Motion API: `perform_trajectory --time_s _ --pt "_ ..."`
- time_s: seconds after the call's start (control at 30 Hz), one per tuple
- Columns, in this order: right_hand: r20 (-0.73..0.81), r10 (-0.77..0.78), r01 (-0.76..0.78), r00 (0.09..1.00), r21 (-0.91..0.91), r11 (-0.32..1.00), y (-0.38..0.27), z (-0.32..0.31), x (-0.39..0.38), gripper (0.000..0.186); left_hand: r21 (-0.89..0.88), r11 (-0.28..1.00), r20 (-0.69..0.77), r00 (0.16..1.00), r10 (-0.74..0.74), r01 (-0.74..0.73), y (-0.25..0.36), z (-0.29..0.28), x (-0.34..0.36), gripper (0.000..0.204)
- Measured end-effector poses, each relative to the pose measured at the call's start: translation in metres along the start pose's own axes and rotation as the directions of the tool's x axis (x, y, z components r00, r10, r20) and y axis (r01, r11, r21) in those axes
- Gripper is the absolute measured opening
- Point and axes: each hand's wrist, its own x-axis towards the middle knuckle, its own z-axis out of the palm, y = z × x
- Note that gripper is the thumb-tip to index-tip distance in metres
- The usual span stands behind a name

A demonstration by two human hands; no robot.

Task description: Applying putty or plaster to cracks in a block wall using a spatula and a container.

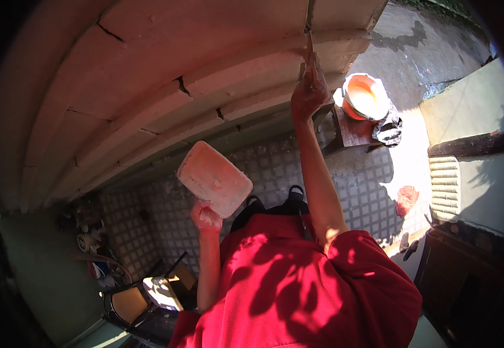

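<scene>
My left hand (206, 217) is closed around one end of a flat, round-cornered rectangular tray (215, 178), coated with pale smears. Raised high in front, my right hand (311, 95) grips what looks like a putty knife (310, 55), its narrow blade pointing up to the panelled wall (205, 52). The tip is at or very near a dark vertical seam (308, 16); whether it touches, I cannot tell. Whitish residue covers both hands. Cracks and gaps (183, 87) break the wall's ledges.
Right of my right arm, a bucket (365, 97) with pale residue stands on a low wooden bench (353, 129), beside a crumpled dark-and-white cloth or bag (388, 129). A red bundle (406, 200) lies on the tiled floor (359, 180). At lower left is a chair (125, 304).
</scene>
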Motion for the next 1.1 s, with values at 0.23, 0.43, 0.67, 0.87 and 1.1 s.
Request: perform_trajectory --time_s 0.23,0.43,0.67,0.87,1.1 --pt "0.043 0.059 -0.061 0.997 0.057 0.996 -0.020 0.052 -0.034 0.050 -0.067 0.998 -0.057 0.998 0.002 -0.006 -0.003 -0.013 -0.002 0.065" --pt "0.073 0.071 -0.077 0.995 0.097 0.992 -0.042 0.041 -0.066 0.039 -0.002 1.000 -0.052 0.999 0.005 -0.005 0.005 0.001 -0.005 0.070" --pt "-0.151 0.133 -0.149 0.980 -0.098 0.984 0.008 -0.004 -0.005 0.042 -0.029 0.999 -0.019 1.000 0.022 -0.022 0.003 -0.006 -0.007 0.071" --pt "-0.022 0.147 -0.149 0.989 -0.161 0.976 -0.008 0.036 -0.025 0.046 -0.005 1.000 -0.031 1.000 0.000 -0.001 0.008 -0.001 -0.012 0.069" --pt "0.282 0.175 -0.175 0.943 -0.025 0.984 -0.045 0.018 -0.085 0.049 -0.316 0.945 0.128 0.991 -0.046 0.085 0.012 -0.022 -0.006 0.064"
